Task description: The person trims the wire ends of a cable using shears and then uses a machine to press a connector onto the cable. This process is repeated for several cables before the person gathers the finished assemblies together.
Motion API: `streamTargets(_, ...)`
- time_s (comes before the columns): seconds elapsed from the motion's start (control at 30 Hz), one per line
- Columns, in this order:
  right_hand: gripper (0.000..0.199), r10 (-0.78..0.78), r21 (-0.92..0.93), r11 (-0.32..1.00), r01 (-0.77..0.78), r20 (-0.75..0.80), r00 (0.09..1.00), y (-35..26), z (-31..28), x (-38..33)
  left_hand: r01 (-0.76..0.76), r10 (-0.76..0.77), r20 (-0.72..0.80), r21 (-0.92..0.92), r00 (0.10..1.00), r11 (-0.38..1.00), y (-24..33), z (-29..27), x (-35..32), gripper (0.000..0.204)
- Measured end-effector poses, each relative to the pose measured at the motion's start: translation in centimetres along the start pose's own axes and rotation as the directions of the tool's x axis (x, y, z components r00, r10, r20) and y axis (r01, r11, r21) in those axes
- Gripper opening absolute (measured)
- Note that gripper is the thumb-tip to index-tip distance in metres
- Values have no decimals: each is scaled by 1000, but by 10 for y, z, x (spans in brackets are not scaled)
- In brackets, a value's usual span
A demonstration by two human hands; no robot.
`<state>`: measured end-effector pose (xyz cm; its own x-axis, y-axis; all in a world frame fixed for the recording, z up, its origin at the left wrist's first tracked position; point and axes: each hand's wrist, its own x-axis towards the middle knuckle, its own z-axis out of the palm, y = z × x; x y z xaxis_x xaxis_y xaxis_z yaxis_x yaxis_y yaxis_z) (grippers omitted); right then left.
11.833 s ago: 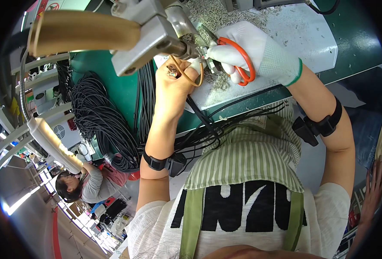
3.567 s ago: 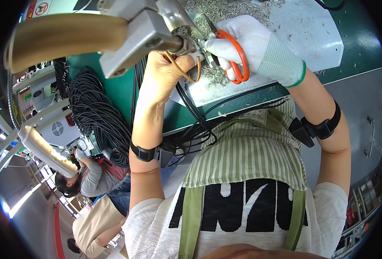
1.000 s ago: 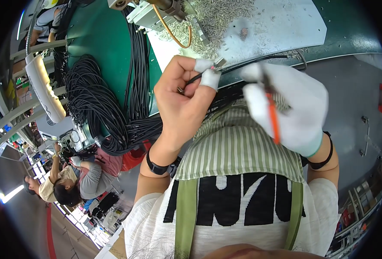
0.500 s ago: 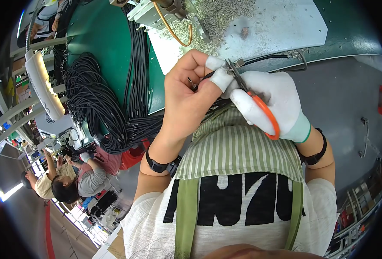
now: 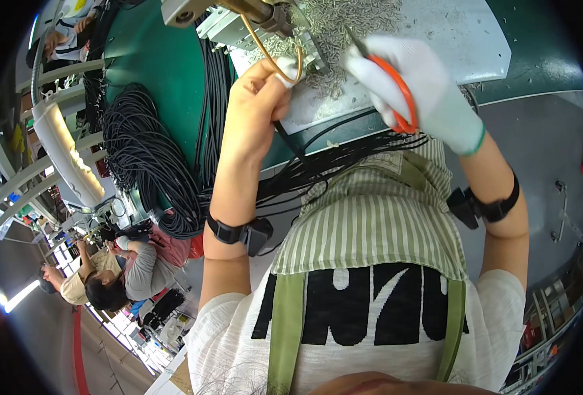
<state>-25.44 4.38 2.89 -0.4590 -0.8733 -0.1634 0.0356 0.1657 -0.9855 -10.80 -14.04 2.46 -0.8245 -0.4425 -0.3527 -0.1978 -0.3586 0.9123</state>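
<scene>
My left hand (image 5: 255, 105), bare apart from white covers on the fingertips, is closed at the machine head (image 5: 272, 20). A black cable (image 5: 286, 139) comes out below its fingers, and the cable's end is hidden by the fingers and a curved yellow-brown tube (image 5: 260, 47). In a white glove, my right hand (image 5: 430, 89) grips a pair of scissors with orange handles (image 5: 403, 92). The scissors' dark blades (image 5: 355, 41) point up and left over the white board (image 5: 462, 46), apart from the cable.
Many small pale clippings (image 5: 357, 20) cover the board around the machine. A big coil of black cable (image 5: 140, 151) lies on the green table (image 5: 163, 46) to the left. More black cables (image 5: 344, 155) run across my striped apron (image 5: 370, 224). A lamp (image 5: 64, 151) hangs at left; co-workers sit beyond it.
My left hand has moved up and left to the machine head with the cable. My right hand has lifted up and away with the scissors, so the blades no longer meet the left fingertips.
</scene>
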Motion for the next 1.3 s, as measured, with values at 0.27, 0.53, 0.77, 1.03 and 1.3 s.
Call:
streamTargets(0.27, 28, -210, -50, 975, 217, 124, 970, 7, 11, 49, -38, 14, 103, 238, 995, 970, 12, -1, 19, 4)
streamTargets(0.53, 29, 63, 46, 997, -70, 147, 987, 0, 12, 45, -173, 143, 102, 425, 984, 889, 13, -1, 9, 4)
streamTargets(0.77, 31, 70, 16, 997, -73, 143, 987, -4, 13, 44, -127, 155, -28, 443, 988, 887, 7, 4, 2, 8)
streamTargets(1.03, 31, -262, -58, 958, 280, 210, 942, 10, 9, 48, -177, 252, -100, 470, 963, 865, 10, 23, 1, 11)
streamTargets(1.3, 31, 81, 151, 983, -100, 131, 988, -3, 12, 44, -72, 127, -55, 579, 990, 812, 5, -2, 8, 20)
